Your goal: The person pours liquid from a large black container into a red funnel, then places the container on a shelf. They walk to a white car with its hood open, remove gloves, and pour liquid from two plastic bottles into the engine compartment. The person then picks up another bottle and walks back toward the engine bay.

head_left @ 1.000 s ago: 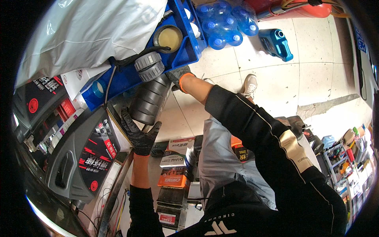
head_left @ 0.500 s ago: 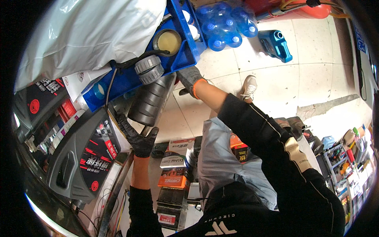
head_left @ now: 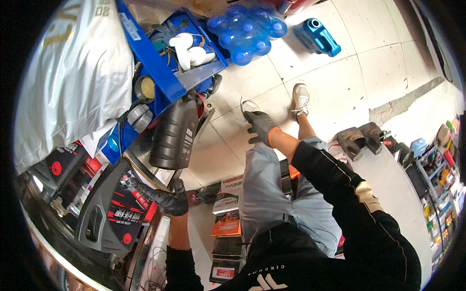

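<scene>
My left hand [head_left: 162, 196], in a black glove, is open with its fingers spread and nothing in them. It lies beside a dark grey oil jug [head_left: 114, 208] with a red and black label, just below a black ribbed bottle [head_left: 170, 138]. That bottle leans against the blue tray, its broad base toward me and clear of both hands. My right hand [head_left: 262, 127], in a grey glove with an orange cuff, is above the floor in front of my knee. Its fingertips seem to pinch a thin curved strip [head_left: 241, 103]; the details are too small to tell.
A blue tray [head_left: 167, 82] holds grey caps [head_left: 140, 118] and white bottles [head_left: 189, 52]. A large white bag [head_left: 82, 82] covers its left side. Wrapped blue bottles [head_left: 245, 31] and a teal jug [head_left: 318, 37] are on the tiles. Boxes [head_left: 227, 206] are stacked near my legs.
My right hand has moved away from the tray and the bottle's far end, toward my knee. My left hand has drawn lower. The view has shifted, showing more of the tray.
</scene>
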`<state>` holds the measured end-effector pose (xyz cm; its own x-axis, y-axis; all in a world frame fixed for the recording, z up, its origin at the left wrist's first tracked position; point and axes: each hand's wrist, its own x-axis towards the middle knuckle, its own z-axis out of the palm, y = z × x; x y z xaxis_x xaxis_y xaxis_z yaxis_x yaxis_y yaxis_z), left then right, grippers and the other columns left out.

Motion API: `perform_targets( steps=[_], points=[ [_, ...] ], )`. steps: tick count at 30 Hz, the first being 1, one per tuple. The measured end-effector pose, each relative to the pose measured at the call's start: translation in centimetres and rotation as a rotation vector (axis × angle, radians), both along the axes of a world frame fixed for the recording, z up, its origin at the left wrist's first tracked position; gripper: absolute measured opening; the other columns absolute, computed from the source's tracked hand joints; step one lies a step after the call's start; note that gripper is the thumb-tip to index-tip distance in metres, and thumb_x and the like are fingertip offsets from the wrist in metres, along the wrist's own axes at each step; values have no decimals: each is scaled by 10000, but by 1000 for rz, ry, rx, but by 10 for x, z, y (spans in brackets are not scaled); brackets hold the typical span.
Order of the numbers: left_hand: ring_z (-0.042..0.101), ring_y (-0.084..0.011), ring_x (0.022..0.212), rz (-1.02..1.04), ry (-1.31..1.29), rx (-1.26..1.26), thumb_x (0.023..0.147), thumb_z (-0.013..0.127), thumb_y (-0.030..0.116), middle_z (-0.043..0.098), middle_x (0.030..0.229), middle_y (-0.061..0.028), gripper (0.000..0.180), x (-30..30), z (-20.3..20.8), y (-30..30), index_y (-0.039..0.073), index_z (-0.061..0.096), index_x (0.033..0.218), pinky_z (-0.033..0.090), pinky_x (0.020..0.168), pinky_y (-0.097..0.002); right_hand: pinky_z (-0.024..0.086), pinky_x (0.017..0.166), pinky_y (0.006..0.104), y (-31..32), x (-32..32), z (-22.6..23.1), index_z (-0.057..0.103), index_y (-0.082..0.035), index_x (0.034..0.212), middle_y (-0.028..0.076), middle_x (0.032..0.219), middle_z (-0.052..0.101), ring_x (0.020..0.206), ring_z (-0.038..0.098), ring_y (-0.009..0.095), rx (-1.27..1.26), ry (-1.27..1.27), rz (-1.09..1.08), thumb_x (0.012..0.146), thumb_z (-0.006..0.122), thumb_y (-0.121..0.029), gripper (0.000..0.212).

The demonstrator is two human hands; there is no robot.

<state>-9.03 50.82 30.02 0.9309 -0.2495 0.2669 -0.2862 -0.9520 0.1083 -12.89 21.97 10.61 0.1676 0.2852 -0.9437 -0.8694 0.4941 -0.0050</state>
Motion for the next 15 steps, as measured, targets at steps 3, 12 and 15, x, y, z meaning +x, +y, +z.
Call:
perform_targets(
  steps=[3,12,15],
  points=[
    [196,-456,1472,-70,102,-71,849,699,571,176,1583,-319,1105,-12,13,-31,-55,126,1555,170,1194,-562,590,750,496,-41,-37,-6,523,-67,1346,114,1297,558,1083,608,301,6,-35,-18,967,595,-396,507],
    [270,-511,1426,-255,395,78,876,703,412,232,1537,-359,903,-74,25,-136,36,236,1550,246,1169,-587,546,604,399,-207,-163,-10,597,-87,1298,85,1051,651,850,616,223,-367,45,-147,939,654,-334,440],
    [359,-434,1403,-323,655,190,863,698,328,424,1485,-237,742,-98,31,-165,50,403,1485,296,1150,-554,536,617,388,-280,-240,-14,567,-100,1343,83,1072,653,858,615,214,-450,84,-123,934,652,-326,474]
  ],
)
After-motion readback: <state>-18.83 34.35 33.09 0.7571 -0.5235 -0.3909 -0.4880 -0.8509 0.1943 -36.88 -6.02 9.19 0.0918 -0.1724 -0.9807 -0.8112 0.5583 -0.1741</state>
